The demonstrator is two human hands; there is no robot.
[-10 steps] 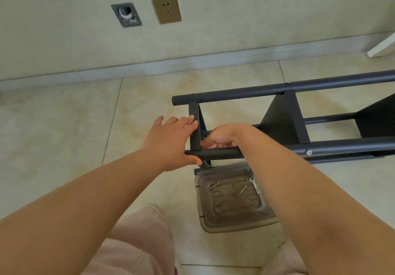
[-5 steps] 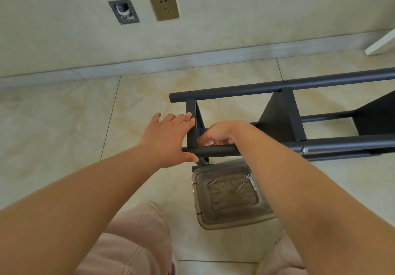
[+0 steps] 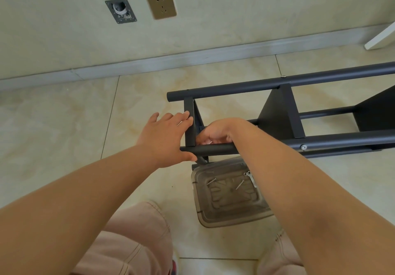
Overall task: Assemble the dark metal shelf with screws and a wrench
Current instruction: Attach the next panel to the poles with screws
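Shelf (image 3: 277, 116) lies sideways on floor, mostly assembled. My left hand (image 3: 164, 138) presses flat against end panel; right hand (image 3: 215, 133) curled inside corner, grip unclear. Screws (image 3: 240, 184), wrench (image 3: 251, 178) wait in tray (image 3: 233, 219) below shelf.

Floor (image 3: 53, 125): glossy beige tiles with thin grout lines. Wall (image 3: 256, 7): pale, with a grey skirting board (image 3: 192, 57) along its base. Wall fittings: a brass-coloured socket (image 3: 161, 3); beside it, an open box (image 3: 121, 10) without cover. A white board edge (image 3: 382, 36) leans at far right.
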